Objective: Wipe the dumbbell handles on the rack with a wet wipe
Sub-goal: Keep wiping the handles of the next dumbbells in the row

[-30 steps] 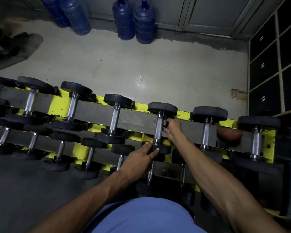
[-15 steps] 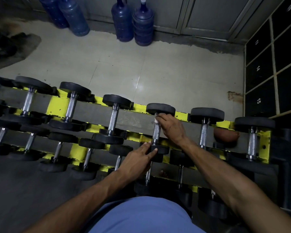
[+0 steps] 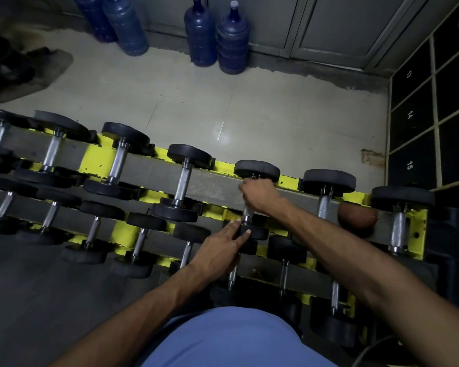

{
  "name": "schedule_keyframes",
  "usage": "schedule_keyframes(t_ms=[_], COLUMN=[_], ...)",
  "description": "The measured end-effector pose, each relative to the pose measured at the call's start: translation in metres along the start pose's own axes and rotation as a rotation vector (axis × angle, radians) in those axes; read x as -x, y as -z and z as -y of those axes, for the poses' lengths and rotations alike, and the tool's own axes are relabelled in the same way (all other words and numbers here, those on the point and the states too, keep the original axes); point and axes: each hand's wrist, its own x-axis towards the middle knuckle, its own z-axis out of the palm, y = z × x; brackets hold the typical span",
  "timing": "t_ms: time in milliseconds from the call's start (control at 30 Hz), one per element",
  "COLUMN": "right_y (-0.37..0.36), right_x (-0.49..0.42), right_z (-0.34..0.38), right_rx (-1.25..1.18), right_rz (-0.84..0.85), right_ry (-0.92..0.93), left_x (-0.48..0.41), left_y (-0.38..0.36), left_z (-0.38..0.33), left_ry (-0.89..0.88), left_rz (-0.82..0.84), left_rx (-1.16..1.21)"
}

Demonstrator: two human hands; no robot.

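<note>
A yellow and grey rack (image 3: 96, 157) holds rows of black dumbbells with metal handles. My right hand (image 3: 260, 193) is curled round the upper part of the metal handle (image 3: 247, 214) of one top-row dumbbell, just below its far black head (image 3: 257, 169). The wet wipe is hidden inside this grip. My left hand (image 3: 220, 247) rests with straight fingers on the near black head (image 3: 257, 233) of the same dumbbell.
Other dumbbells (image 3: 182, 181) sit to both sides on the top row, and more lie on lower rows. A brown ball (image 3: 358, 217) sits on the rack at right. Blue water jugs (image 3: 217, 35) stand by the far wall. Numbered black lockers (image 3: 421, 123) line the right side.
My right hand has slid up the handle toward the far head and closed round it, and the white wipe no longer shows. My left hand has stayed on the near head.
</note>
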Motion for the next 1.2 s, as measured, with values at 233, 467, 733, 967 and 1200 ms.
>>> schedule_keyframes(t_ms=[233, 467, 733, 967, 1200], right_y=[0.001, -0.013, -0.037, -0.067, -0.056], right_x=[0.014, 0.034, 0.052, 0.067, 0.034], right_z=[-0.008, 0.005, 0.002, 0.009, 0.009], right_rx=[-0.116, -0.197, -0.292, -0.670, -0.980], right_rz=[-0.037, 0.103, -0.213, -0.361, -0.547], right_ry=[0.038, 0.244, 0.158, -0.124, -0.608], left_x=[0.001, -0.002, -0.001, 0.000, 0.001], left_y=[0.002, -0.007, -0.010, -0.007, -0.003], left_z=[-0.002, -0.002, -0.011, -0.023, -0.028], left_ry=[0.003, 0.028, 0.102, 0.152, 0.157], left_rz=[-0.005, -0.022, -0.054, -0.097, -0.058], left_rx=[-0.009, -0.006, 0.031, 0.085, 0.039])
